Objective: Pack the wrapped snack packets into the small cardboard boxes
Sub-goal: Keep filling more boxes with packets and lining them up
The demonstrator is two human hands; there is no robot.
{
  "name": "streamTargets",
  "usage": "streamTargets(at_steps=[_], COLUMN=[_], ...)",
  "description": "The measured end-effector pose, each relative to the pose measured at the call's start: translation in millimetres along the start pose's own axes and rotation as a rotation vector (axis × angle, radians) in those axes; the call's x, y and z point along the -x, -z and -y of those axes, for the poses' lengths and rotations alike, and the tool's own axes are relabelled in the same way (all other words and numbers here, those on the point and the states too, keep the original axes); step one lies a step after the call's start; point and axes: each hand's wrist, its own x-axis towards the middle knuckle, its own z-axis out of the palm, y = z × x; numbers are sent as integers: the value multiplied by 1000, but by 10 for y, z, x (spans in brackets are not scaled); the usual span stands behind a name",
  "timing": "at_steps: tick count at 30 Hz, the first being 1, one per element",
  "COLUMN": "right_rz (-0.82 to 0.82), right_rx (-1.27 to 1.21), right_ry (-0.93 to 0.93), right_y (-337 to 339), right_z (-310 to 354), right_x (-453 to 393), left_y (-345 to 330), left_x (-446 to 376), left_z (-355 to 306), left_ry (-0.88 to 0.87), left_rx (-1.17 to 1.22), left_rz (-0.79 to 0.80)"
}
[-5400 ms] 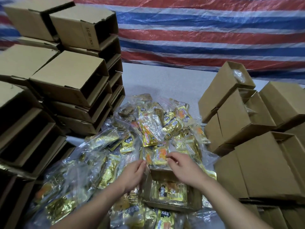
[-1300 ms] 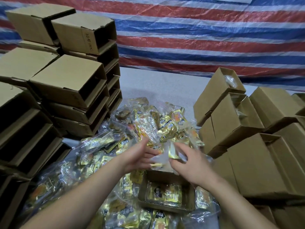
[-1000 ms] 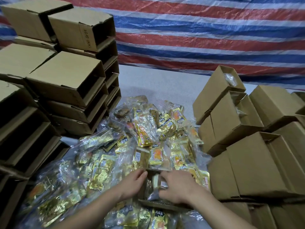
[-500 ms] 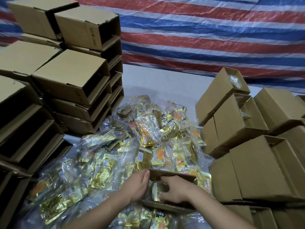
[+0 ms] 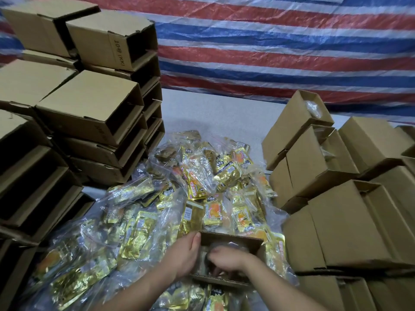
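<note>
A small open cardboard box (image 5: 231, 238) sits on a heap of gold and clear wrapped snack packets (image 5: 202, 187) in the lower middle. My left hand (image 5: 183, 254) rests flat against the box's left wall, thumb up at its far corner. My right hand (image 5: 226, 260) reaches down into the box, its fingers curled on a wrapped snack packet (image 5: 226, 244) inside; the hand is blurred and hides most of the box's contents.
Stacks of empty cardboard boxes (image 5: 89, 108) lying on their sides rise at the left. Boxes holding packets (image 5: 350, 209) are piled at the right. A striped red, white and blue tarp (image 5: 269, 52) hangs behind the grey surface (image 5: 213, 113).
Both hands lifted a wrapped packet from the heap and brought it down into the box. My right hand now sits deeper inside the box, while my left stays at the left wall.
</note>
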Motion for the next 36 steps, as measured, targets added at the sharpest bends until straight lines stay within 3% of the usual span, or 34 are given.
streamTargets(at_steps=[3, 6, 9, 14, 17, 20, 22, 25, 28, 36], right_rz=[-99, -132, -189, -87, -192, -514, -704, -639, -527, -652], right_rx=[-156, -25, -72, -237, -79, 113, 370, 694, 842, 643], right_ry=[-18, -68, -163, -165, -5, 271, 387, 268, 160, 161], right_y=[163, 151, 103, 226, 262, 320, 375, 448, 441, 543], right_z=[-93, -144, -141, -8, 8, 55, 59, -5, -19, -144], right_x=[103, 85, 54, 218, 413, 640, 696, 644, 611, 851], left_y=[48, 62, 32, 31, 51, 74, 74, 77, 93, 281], left_x=[-19, -6, 1, 44, 73, 72, 86, 106, 118, 100], left_z=[-35, -35, -42, -93, -111, -158, -153, -199, -265, -518], left_ry=[2, 21, 32, 61, 110, 171, 206, 264, 299, 222], left_rx=[7, 25, 16, -10, 2, 150, 227, 285, 328, 352], left_rz=[-1, -13, -16, 51, 129, 177, 197, 227, 214, 34])
